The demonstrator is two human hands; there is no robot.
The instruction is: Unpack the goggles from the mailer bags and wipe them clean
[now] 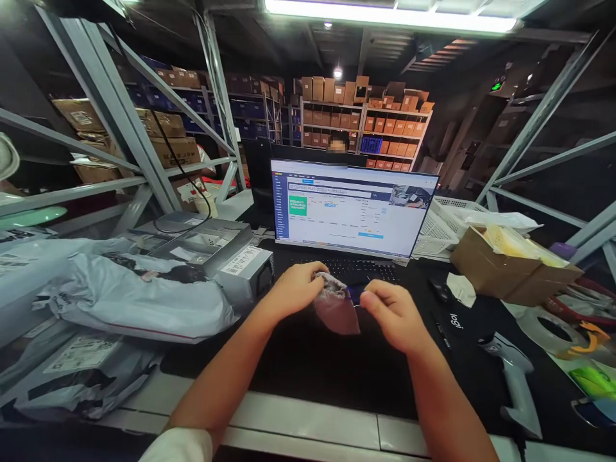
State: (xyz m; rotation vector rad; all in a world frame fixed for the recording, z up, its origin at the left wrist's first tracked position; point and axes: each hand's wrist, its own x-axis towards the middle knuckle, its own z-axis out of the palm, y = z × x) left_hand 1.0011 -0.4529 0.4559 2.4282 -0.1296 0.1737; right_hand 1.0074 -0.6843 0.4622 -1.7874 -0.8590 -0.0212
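Observation:
A small soft greyish-pink pouch (337, 313) with a gathered mouth hangs over the black desk mat, in front of the keyboard (380, 273). My left hand (303, 285) grips the pouch by its gathered edge, thumb on top. To the right of the pouch, my right hand (392, 311) has its thumb and fingers pinched together. Whatever sits between those fingertips is too small to make out. A dark bluish patch shows between the pouch and my right hand, and I cannot tell what it belongs to.
Behind the keyboard stands a lit monitor (351, 205). Wrapped grey parcels (144, 301) and a grey box (248, 269) crowd the left. On the right lie a barcode scanner (517, 385), a pen (443, 335), a mouse (439, 290), a tape roll (548, 330) and a cardboard box (495, 263).

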